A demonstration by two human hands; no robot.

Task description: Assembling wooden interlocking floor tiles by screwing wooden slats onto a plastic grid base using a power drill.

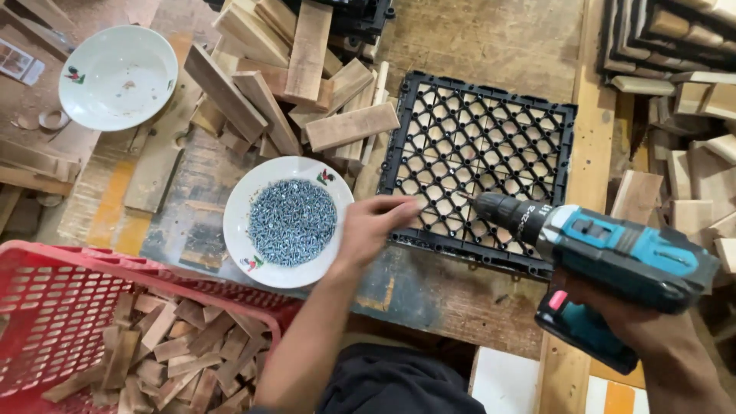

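Observation:
My right hand (622, 316) grips a teal and black cordless drill (613, 249), its bit tip over the near part of a black plastic grid tile (477, 165) lying on wooden slats. My left hand (373, 224) hovers between a white bowl (253, 195) full of small screws (293, 221) and the tile's left edge, fingers pinched together pointing right. Whether it holds a screw I cannot tell.
A pile of short wooden slats (284, 84) lies behind the bowl. An empty white bowl (117, 77) sits far left. A red plastic basket (46, 299) of wood offcuts stands near left. More wood pieces and stacked tiles (675, 38) are at right.

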